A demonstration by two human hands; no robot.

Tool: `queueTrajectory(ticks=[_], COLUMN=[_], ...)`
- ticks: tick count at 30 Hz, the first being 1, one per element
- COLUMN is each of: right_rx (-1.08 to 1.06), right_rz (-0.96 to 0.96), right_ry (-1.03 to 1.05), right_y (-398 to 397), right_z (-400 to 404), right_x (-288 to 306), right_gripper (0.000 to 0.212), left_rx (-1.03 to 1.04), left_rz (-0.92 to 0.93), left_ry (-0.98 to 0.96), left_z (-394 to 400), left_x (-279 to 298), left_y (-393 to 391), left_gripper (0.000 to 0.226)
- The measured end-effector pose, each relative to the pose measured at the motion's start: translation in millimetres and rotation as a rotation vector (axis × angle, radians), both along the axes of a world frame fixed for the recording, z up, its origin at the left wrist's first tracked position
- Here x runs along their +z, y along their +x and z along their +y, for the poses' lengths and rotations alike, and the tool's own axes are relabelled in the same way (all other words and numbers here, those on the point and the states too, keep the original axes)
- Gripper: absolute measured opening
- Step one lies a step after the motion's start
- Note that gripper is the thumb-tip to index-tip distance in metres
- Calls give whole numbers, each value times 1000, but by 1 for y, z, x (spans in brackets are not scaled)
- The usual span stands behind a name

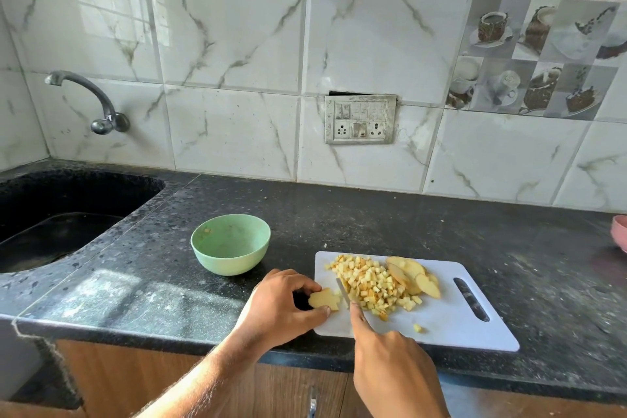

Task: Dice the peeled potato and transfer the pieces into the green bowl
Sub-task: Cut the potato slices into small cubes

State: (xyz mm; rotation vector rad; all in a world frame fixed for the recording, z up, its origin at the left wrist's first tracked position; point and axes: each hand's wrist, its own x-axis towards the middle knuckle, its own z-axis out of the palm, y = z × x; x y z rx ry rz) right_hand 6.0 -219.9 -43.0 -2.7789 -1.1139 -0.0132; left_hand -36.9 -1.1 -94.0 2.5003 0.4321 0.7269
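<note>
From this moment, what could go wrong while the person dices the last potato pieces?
1. The left hand pinches a small potato slice right beside the knife blade, so the fingertips might get nicked.
2. That slice sits at the cutting board edge, so pieces may drop onto the counter.
3. The diced pile is large and the green bowl stands apart, so cubes may spill in transfer.

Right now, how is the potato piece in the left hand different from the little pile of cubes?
The potato piece is one flat slab, while the pile of cubes is many small bits. The left hand pinches the piece at the cutting board edge; the cubes lie loose mid-board. Both are pale yellow potato, and neither is in the green bowl.
</note>
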Motion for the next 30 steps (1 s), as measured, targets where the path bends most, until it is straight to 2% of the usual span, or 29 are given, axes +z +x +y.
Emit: queueTrajectory(ticks=[30], right_rx=[32], right_rz=[-13], right_ry=[67], right_y=[-2], right_z=[5], right_x=[-2], right_gripper=[68], left_rx=[-11], left_rz=[34], left_ry=[-70], left_z=[3], left_x=[2], left_y=[0], left_gripper=[57])
